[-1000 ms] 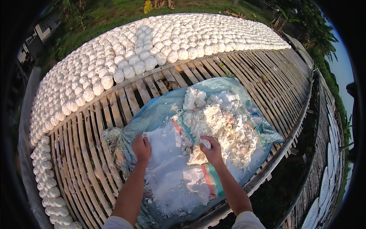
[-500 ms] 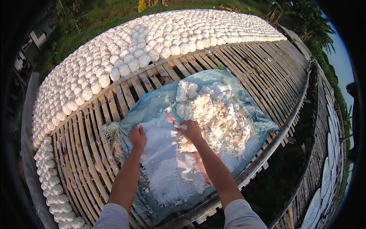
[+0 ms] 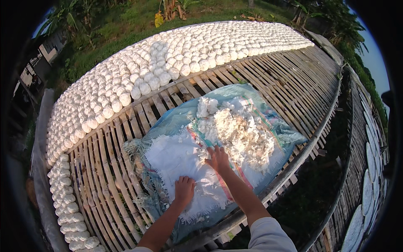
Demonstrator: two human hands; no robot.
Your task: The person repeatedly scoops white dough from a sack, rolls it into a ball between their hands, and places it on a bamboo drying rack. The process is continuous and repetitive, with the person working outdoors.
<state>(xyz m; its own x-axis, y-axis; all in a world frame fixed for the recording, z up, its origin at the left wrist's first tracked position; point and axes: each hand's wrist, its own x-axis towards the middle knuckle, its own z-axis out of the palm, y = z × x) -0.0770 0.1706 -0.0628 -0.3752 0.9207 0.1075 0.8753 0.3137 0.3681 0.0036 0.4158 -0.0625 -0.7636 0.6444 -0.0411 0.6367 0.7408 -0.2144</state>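
A heap of crumbly off-white pulp [image 3: 245, 134] lies on a white woven sack [image 3: 168, 153], which is spread over a blue-green mesh sheet [image 3: 176, 115]. My right hand [image 3: 218, 159] rests on the sack at the heap's near left side, fingers spread, with nothing visible in them. Nearer to me, my left hand [image 3: 184, 190] lies on the white sack with its fingers stretched forward; its palm side is hidden. Small white crumbs dot the sack between my hands and the pile.
The sheet lies on a slatted bamboo rack [image 3: 103, 164]. Rows of rounded white lumps [image 3: 176, 50] cover its far and left parts. A bamboo rail [image 3: 268, 191] edges the near right side. Beyond a dark gap, another rack [image 3: 336, 214] holds flat grey-white discs [image 3: 367, 191].
My left hand has moved from the sack's far left edge toward me and rightward. My right hand has come slightly nearer, its fingers now spread where they were pinched on a white bit.
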